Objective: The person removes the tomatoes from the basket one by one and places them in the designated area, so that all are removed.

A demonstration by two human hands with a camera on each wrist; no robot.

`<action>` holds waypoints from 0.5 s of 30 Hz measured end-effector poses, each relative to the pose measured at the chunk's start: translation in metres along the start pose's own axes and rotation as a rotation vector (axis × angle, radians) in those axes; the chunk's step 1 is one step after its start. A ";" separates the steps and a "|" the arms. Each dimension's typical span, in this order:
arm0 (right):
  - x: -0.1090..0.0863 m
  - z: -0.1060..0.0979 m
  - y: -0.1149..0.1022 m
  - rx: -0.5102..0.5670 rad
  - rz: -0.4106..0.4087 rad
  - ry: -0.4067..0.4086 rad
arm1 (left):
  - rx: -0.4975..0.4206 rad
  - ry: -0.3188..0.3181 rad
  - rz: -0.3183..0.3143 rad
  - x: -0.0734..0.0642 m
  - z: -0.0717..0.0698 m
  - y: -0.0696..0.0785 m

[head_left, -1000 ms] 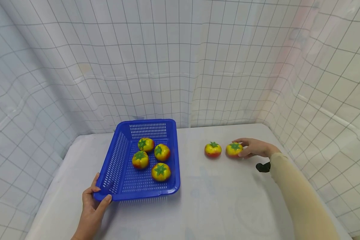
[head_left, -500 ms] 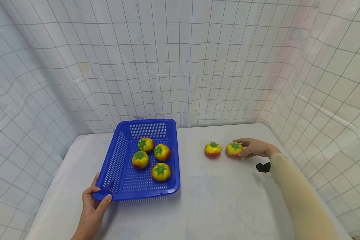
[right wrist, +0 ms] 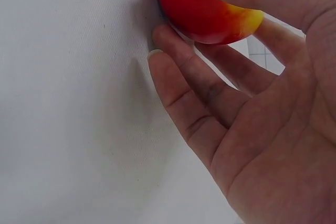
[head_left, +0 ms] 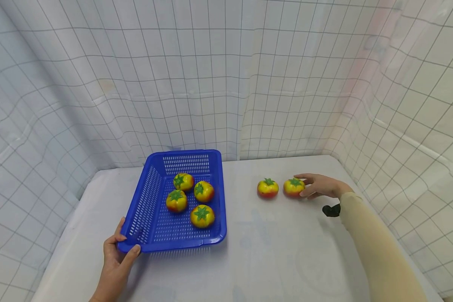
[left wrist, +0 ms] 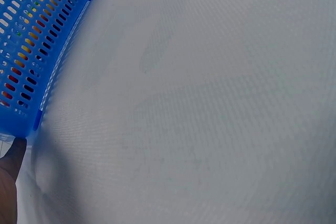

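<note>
My left hand (head_left: 115,264) grips the near left corner of a blue plastic basket (head_left: 173,246), thumb on the front rim and fingers at the side. In the left wrist view only the thumb (left wrist: 11,166) shows, against the corner of the basket (left wrist: 44,51). At the right, my right hand (head_left: 321,186) holds a yellow-and-red toy tomato (head_left: 293,187) with a green star-shaped top. The right wrist view shows thumb and fingers around the tomato's red underside (right wrist: 202,11), close to the cloth. A second toy tomato (head_left: 267,188) sits just left of it.
Several similar tomatoes, among them a front one (head_left: 202,216), lie inside the basket. A white cloth covers the table (head_left: 272,260). White checked curtains (head_left: 226,84) enclose the back and both sides. A black object (head_left: 331,210) shows beside the right sleeve.
The tomato in my right hand has shifted very slightly left and up in the head view, with the fingers following. The left hand, basket and other tomatoes have stayed put.
</note>
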State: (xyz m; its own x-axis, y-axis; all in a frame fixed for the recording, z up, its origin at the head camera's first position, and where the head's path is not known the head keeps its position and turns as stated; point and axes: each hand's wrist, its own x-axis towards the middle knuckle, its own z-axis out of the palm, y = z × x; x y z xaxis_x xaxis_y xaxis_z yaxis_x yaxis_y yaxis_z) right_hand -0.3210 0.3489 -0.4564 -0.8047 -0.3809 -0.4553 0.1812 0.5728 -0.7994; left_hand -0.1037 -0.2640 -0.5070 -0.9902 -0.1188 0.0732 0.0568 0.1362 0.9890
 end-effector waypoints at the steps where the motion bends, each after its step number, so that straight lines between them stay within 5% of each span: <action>1: 0.000 0.000 0.000 -0.004 0.001 0.001 | -0.003 -0.001 -0.001 0.000 0.000 0.000; 15: -0.029 -0.021 -0.017 -0.078 -0.029 0.017 | -0.022 0.002 -0.009 0.002 0.001 -0.002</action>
State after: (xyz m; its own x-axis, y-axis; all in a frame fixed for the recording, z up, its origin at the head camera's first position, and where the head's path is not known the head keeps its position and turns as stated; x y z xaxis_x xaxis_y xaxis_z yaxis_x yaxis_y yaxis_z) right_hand -0.3123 0.3654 -0.4214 -0.8184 -0.3866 -0.4251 0.1136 0.6165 -0.7792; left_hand -0.1062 -0.2636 -0.5087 -0.9905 -0.1216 0.0643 0.0504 0.1139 0.9922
